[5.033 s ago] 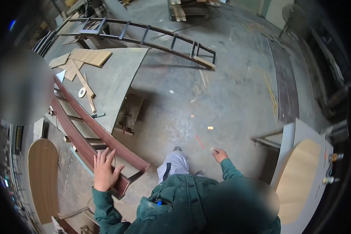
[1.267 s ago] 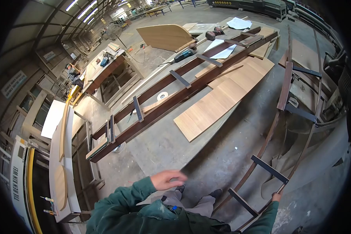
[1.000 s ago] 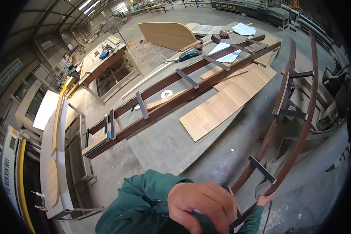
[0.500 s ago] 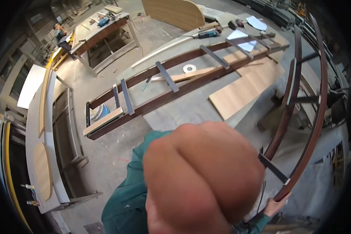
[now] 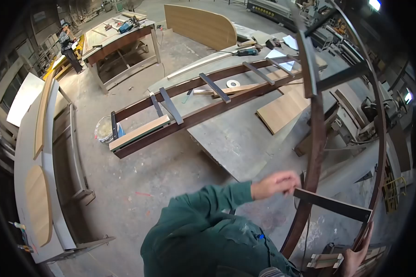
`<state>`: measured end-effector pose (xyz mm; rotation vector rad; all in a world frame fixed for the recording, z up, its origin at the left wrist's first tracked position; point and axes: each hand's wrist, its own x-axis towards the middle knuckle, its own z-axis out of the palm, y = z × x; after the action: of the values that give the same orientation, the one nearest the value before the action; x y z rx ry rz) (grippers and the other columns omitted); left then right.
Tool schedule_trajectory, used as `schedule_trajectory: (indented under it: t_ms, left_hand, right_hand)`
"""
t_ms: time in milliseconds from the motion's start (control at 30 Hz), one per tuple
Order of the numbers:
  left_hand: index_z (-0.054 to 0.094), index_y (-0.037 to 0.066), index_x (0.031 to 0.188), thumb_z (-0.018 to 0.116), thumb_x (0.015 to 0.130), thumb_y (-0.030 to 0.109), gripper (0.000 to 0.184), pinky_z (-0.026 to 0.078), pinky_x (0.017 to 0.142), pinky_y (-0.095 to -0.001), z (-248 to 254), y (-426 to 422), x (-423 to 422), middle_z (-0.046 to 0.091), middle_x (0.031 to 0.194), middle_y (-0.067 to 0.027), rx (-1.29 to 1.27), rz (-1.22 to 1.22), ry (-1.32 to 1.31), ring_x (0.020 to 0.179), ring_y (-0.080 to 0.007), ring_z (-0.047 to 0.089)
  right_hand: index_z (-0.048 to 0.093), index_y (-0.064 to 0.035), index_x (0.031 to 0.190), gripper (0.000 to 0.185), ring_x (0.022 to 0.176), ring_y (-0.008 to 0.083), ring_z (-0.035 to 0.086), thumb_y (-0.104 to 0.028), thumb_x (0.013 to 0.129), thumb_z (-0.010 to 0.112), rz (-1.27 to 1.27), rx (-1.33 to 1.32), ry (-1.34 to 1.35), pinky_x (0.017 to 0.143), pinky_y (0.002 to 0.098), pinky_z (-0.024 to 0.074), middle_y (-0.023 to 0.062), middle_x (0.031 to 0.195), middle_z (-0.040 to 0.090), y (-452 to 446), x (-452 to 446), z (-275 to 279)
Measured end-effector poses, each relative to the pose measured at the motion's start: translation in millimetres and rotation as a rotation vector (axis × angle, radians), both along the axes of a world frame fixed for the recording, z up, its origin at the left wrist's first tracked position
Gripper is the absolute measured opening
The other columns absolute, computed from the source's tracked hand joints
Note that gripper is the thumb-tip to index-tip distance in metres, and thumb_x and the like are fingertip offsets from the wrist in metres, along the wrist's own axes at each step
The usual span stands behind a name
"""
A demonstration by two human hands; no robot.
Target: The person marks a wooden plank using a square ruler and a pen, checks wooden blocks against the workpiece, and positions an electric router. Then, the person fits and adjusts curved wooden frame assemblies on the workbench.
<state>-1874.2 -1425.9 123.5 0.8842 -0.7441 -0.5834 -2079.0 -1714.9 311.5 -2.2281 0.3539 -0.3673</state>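
A curved, dark red-brown ladder-like frame stands raised and tilted at the right, with black crosspieces between its rails. My right hand is closed around its outer rail near the bottom, below a crosspiece. Slightly blurred, my left hand is beside the inner rail, close to that crosspiece's left end. Its fingers are curled together; anything between them is too small to make out. A second dark frame lies across the grey worktable, beside a light wooden panel and a white roll.
A bucket stands beyond the lying frame's left end. Power tools rest on the worktable. Another person stands at the back left near a workbench. A long board extends along the left.
The held frame has risen and now towers at the right. My left hand, earlier close before the camera, has moved out to the frame's inner rail. My right hand stays on the outer rail.
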Motion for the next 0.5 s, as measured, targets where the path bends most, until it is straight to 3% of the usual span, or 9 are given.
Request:
schedule_trajectory:
  t_ms: [67,133,200,233,300,433,500]
  left_hand:
    - [0.044,0.011,0.126,0.051,0.095,0.039,0.042,0.043,0.086,-0.0302,-80.0,-38.3,-55.5,0.052,0.113,-0.0038,0.210,-0.002,0.344,0.107,-0.0126,0.051]
    - [0.039,0.016,0.133,0.053,0.092,0.047,0.053,0.038,0.098,-0.0337,-100.6,-76.1,-112.6,0.046,0.127,-0.0043,0.169,0.140,0.677,0.120,-0.0161,0.044]
    - [0.039,0.012,0.135,0.055,0.085,0.059,0.071,0.031,0.106,-0.0366,-109.9,-99.2,-148.9,0.045,0.135,-0.0059,-0.117,0.101,0.764,0.125,-0.0196,0.042]
    - [0.038,0.006,0.137,0.055,0.077,0.069,0.089,0.029,0.108,-0.0370,-116.2,-97.7,-155.4,0.044,0.138,-0.0083,-0.182,-0.031,0.661,0.127,-0.0192,0.040]
    - [0.040,-0.001,0.136,0.055,0.073,0.073,0.098,0.030,0.108,-0.0370,-108.2,-94.6,-174.2,0.048,0.136,-0.0103,-0.398,-0.156,0.649,0.126,-0.0189,0.042]
    - [0.045,-0.003,0.129,0.048,0.070,0.080,0.103,0.036,0.105,-0.0360,-88.9,-83.1,-210.3,0.055,0.126,-0.0120,-0.476,0.000,0.771,0.119,-0.0205,0.051]
    - [0.047,-0.002,0.127,0.046,0.069,0.082,0.102,0.038,0.103,-0.0376,-64.3,-60.2,-224.5,0.056,0.122,-0.0120,-0.516,0.072,0.696,0.116,-0.0220,0.053]
  right_hand:
    - [0.029,-0.0051,0.145,0.083,0.131,0.0232,0.033,0.010,0.068,0.055,0.043,0.023,-0.039,0.105,0.0304,0.0260,0.0130,0.144,0.036,10.8,-27.4,5.1]
    - [0.029,-0.0045,0.145,0.081,0.125,0.0218,0.039,0.007,0.070,0.058,0.154,0.021,-0.037,0.101,0.0296,0.0305,0.0129,0.140,0.041,17.4,-59.6,8.7]
    - [0.029,-0.0045,0.145,0.080,0.119,0.0213,0.044,0.003,0.072,0.062,0.114,-0.085,0.031,0.097,0.0295,0.0347,0.0123,0.136,0.044,25.2,-89.9,10.4]
    - [0.029,-0.0044,0.145,0.080,0.118,0.0219,0.045,0.001,0.072,0.062,0.149,-0.143,0.008,0.097,0.0299,0.0354,0.0126,0.136,0.045,34.8,-99.1,16.5]
    - [0.030,-0.0051,0.145,0.082,0.124,0.0250,0.042,0.001,0.070,0.063,0.223,-0.208,0.006,0.101,0.0319,0.0326,0.0139,0.140,0.041,40.0,-117.9,22.6]
    - [0.029,-0.0066,0.145,0.085,0.131,0.0284,0.036,0.005,0.067,0.061,0.287,-0.347,0.088,0.104,0.0342,0.0297,0.0151,0.144,0.036,69.9,-141.4,46.6]
    - [0.030,-0.0078,0.145,0.084,0.132,0.0294,0.035,0.005,0.068,0.061,0.339,-0.362,0.049,0.105,0.0348,0.0295,0.0142,0.144,0.036,76.3,-149.4,60.4]
